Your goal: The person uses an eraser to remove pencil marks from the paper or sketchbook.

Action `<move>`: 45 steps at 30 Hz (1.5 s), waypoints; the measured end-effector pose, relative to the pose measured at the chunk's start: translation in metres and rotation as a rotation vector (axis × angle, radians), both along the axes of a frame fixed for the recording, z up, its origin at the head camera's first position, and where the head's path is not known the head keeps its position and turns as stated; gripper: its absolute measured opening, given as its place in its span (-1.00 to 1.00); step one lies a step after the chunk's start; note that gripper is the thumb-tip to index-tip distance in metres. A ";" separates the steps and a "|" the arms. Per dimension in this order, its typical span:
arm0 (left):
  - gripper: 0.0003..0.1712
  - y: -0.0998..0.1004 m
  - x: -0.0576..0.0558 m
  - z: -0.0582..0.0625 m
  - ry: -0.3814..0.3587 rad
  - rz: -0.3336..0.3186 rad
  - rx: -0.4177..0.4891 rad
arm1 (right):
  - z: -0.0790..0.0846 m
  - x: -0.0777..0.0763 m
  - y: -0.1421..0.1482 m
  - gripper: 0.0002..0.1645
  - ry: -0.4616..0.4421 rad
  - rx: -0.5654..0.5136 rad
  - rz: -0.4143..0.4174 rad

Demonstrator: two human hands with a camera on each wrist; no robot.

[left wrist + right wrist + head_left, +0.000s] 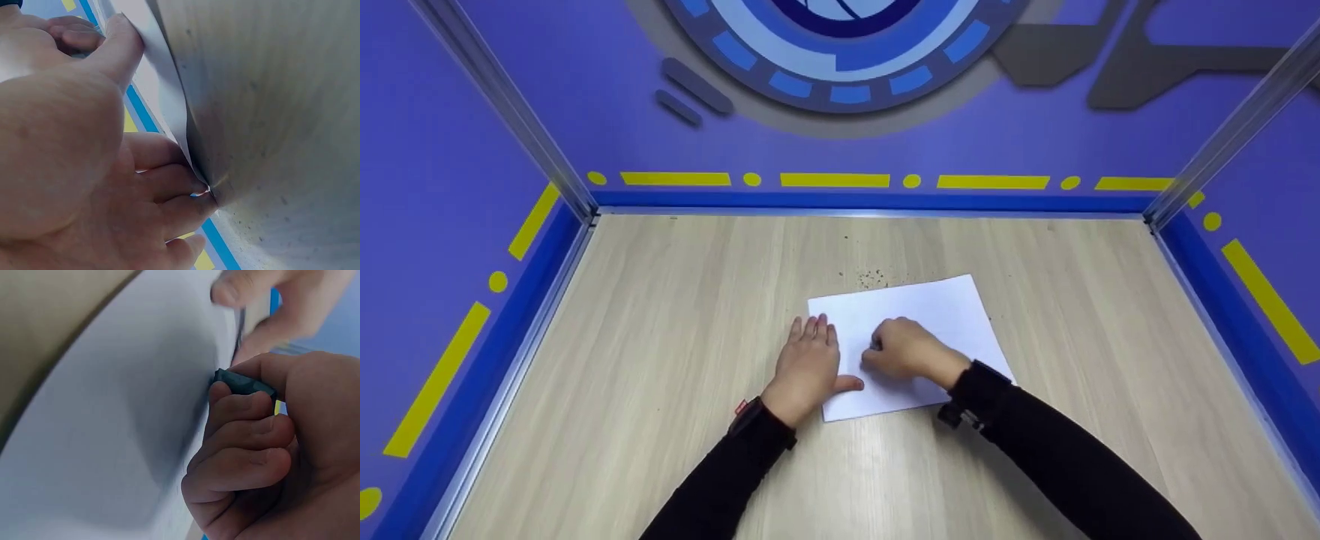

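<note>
- Fingers point(239, 430) of my right hand point(904, 349) curl round a dark eraser-like block point(244, 382) (presumably for control) over white paper point(952, 315).
- My straight-fingered left hand point(806, 364) spans the paper's left edge, likely steadying it.

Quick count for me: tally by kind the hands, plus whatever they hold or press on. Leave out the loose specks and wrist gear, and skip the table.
Hands: 2 (left hand, right hand)
White paper sheet: 1
Small dark block, pinched: 1
Total: 4
</note>
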State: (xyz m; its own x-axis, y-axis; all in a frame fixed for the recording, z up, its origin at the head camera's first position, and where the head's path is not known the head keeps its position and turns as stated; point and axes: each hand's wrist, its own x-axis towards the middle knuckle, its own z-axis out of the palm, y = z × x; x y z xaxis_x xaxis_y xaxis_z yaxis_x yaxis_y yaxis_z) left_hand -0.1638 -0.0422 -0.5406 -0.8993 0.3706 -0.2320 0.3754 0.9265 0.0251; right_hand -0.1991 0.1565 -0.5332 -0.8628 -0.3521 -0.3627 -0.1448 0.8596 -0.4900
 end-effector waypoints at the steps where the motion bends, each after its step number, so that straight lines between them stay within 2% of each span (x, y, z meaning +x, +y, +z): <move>1: 0.35 0.001 0.000 0.000 0.000 -0.005 -0.002 | -0.001 0.001 -0.001 -0.42 0.001 0.004 -0.002; 6: 0.35 0.004 -0.001 0.001 0.021 -0.012 -0.016 | -0.003 0.004 0.022 -0.43 0.019 0.000 -0.079; 11: 0.36 0.004 -0.002 0.002 0.005 -0.007 -0.037 | -0.005 0.009 0.076 -0.68 0.045 -0.032 -0.172; 15: 0.35 0.003 -0.001 0.000 -0.001 -0.005 -0.036 | -0.009 0.015 0.119 -0.75 0.063 -0.020 -0.248; 18: 0.35 0.002 0.002 -0.002 0.002 -0.007 -0.028 | -0.010 0.019 0.140 -0.65 0.060 -0.005 -0.282; 22: 0.35 0.003 0.003 -0.003 0.002 0.001 -0.003 | -0.009 0.022 0.150 -0.50 0.052 0.007 -0.287; 25: 0.35 0.004 0.003 -0.004 -0.004 0.008 0.009 | -0.005 0.021 0.148 -0.49 0.055 0.046 -0.280; 28: 0.35 0.004 0.002 -0.003 -0.015 0.008 0.000 | 0.000 0.021 0.140 -0.58 0.068 0.065 -0.273; 32: 0.35 0.003 0.001 0.000 -0.025 0.012 -0.012 | 0.006 0.021 0.118 -0.67 0.070 0.023 -0.244; 39: 0.38 0.001 0.000 0.003 -0.031 0.009 -0.007 | 0.011 0.015 0.063 -0.45 0.015 -0.012 -0.115; 45: 0.36 0.001 0.001 0.002 0.002 0.003 0.010 | 0.008 0.007 0.015 -0.43 -0.017 0.001 -0.043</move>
State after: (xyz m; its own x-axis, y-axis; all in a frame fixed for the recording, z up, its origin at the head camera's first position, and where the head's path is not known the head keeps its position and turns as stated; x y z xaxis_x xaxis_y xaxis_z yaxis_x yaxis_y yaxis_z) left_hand -0.1627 -0.0412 -0.5384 -0.9010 0.3702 -0.2262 0.3727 0.9274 0.0334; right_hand -0.1926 0.1716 -0.5252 -0.8709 -0.3140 -0.3781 -0.0988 0.8654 -0.4912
